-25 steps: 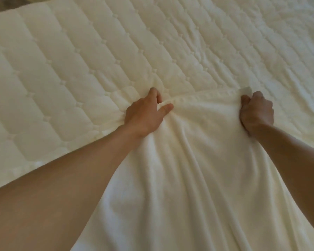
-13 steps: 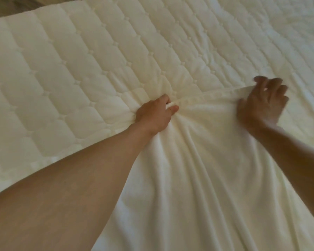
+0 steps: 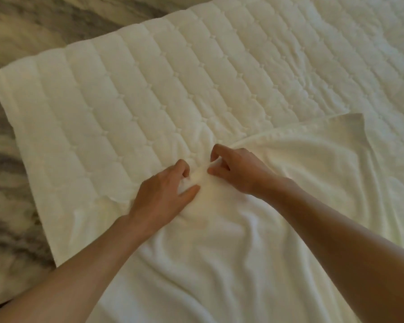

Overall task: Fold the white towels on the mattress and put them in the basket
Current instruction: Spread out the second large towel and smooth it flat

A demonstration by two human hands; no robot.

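A white towel (image 3: 278, 206) lies wrinkled across the near right part of the quilted mattress (image 3: 149, 89). Its far right corner (image 3: 350, 127) is turned up and rests free on the mattress. My left hand (image 3: 163, 197) grips a bunched part of the towel's far edge between curled fingers and thumb. Right beside it, my right hand (image 3: 238, 171) pinches the same bunched edge with curled fingers. The two hands almost touch. No basket is in view.
The mattress's left edge and corner (image 3: 0, 78) border a marbled grey floor (image 3: 7, 183) on the left and at the top left. The quilted surface stretches away to the far right.
My right hand let go of the towel's far right corner and moved left next to my left hand. The released corner now lies on the mattress. The view has pulled back and shows the floor.
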